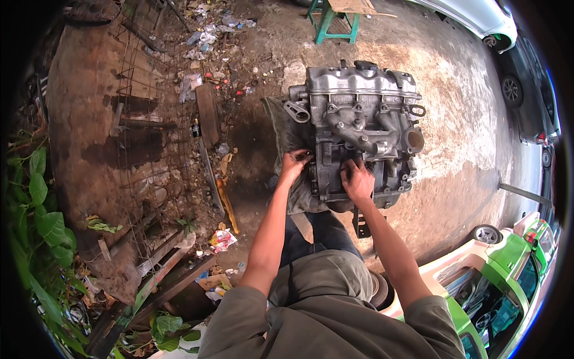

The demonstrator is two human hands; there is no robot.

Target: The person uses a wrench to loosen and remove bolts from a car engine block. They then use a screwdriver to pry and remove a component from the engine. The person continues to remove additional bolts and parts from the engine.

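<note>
A grey metal car engine [332,175] stands in front of me, its ribbed valve cover [359,82] on the far side and a cast manifold [368,139] curving across its middle. At the engine's left edge, my left hand [294,165] has its fingers curled together. Whatever they pinch is too small to tell. My right hand [357,182] is closed against the block, just below the manifold. Its knuckles hide what the fingers grip. Dark cloth [287,128] shows along the engine's left side. Below my right hand, a black metal bracket [361,226] sticks out toward me.
Litter [209,36] and a wooden plank [207,113] lie on the ground at left, beside rusty wire mesh. A green stool [338,24] stands at the far side. A green and pink vehicle [496,263] is at lower right; a dark car [526,90] stands farther right.
</note>
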